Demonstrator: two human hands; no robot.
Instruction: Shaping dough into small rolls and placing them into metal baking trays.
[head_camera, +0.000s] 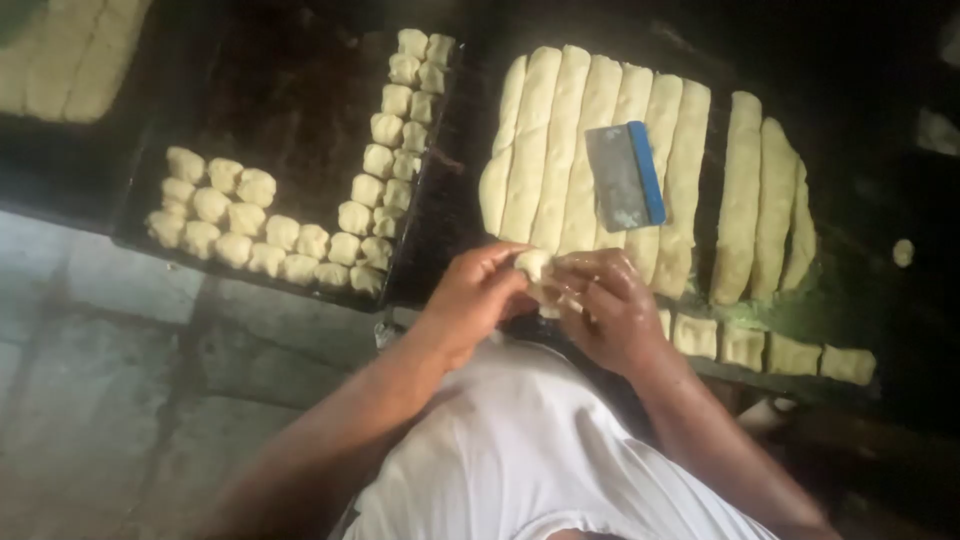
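Right now, in the head view, both hands meet at the middle of the picture around one small dough piece (534, 266). The left hand (478, 292) has its fingers curled and pinching the piece from nine o'clock; the right hand (607, 310) cups and grips it from four o'clock. At twelve o'clock of the hands lie long dough strips (560, 140) with a blue-handled scraper (626, 176) resting on them. At ten o'clock a dark tray (290, 110) carries rows of dough balls (245, 230). Cut dough squares (745, 345) sit at three o'clock.
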